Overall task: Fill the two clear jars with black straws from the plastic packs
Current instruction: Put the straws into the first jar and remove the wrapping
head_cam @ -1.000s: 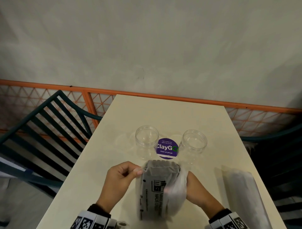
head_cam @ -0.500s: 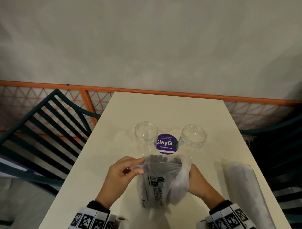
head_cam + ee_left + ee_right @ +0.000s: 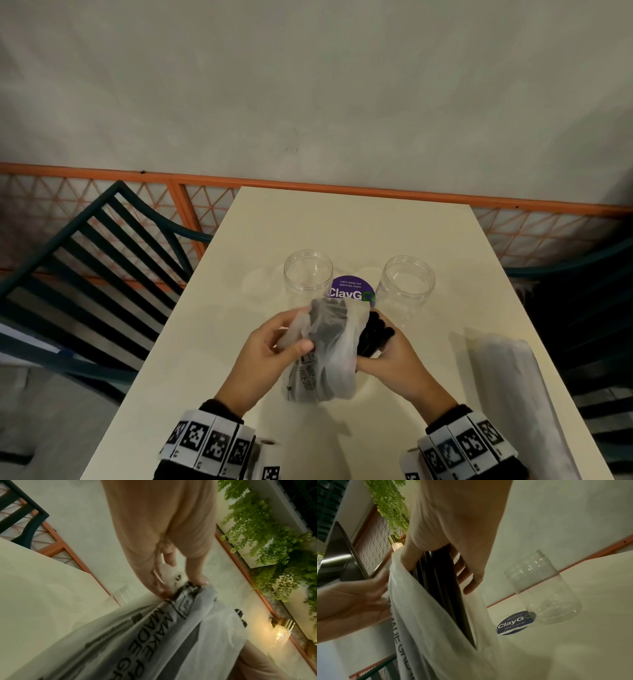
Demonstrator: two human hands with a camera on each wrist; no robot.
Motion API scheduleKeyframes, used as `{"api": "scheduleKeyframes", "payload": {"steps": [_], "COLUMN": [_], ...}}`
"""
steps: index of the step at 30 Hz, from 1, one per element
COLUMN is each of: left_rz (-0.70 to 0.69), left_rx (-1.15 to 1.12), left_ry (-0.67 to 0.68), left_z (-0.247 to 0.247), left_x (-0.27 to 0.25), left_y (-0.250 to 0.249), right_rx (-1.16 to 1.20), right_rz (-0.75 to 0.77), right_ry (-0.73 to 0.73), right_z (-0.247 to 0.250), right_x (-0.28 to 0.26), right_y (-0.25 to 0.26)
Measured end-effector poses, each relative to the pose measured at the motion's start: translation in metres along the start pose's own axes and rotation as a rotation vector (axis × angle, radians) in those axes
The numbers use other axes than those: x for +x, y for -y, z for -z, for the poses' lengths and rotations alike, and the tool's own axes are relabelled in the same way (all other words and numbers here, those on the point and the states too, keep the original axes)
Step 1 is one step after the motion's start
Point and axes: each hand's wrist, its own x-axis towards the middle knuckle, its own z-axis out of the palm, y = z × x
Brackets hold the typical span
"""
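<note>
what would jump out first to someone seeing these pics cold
Two hands at the near middle of the table: the left hand pinches the plastic pack while the right hand grips a bundle of black straws. Beyond them stand two empty clear jars, flanking a purple sticker.

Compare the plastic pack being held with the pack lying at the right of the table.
The held pack is opened, the left hand pinching its plastic while the right hand grips black straws coming out of it; the second pack lies flat on the table, untouched. The held pack is crumpled and shows black print; the second looks smooth, with no print visible. Both are whitish translucent plastic.
</note>
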Motion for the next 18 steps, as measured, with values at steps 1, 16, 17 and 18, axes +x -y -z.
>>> {"api": "scheduleKeyframes", "payload": {"steps": [1, 16, 17, 18], "left_rz": [0.000, 0.217, 0.237, 0.249], "left_rx": [0.006, -0.245, -0.279, -0.301], "left_ry": [-0.041, -0.178, -0.182, -0.175], "left_z": [0.000, -0.004, -0.004, -0.004], "left_x": [0.002, 0.004, 0.005, 0.005], "left_y": [-0.001, 0.015, 0.014, 0.013], "right_rx": [-0.003, -0.020, -0.044, -0.069], "right_rz": [0.019, -0.002, 0.001, -0.003], "right_ry": [-0.022, 0.266, 0.281, 0.288], "right_z": [-0.001, -0.007, -0.008, -0.010], "right_x": [0.001, -0.003, -0.003, -0.002], "right_y": [0.001, -0.003, -0.006, -0.010]}}
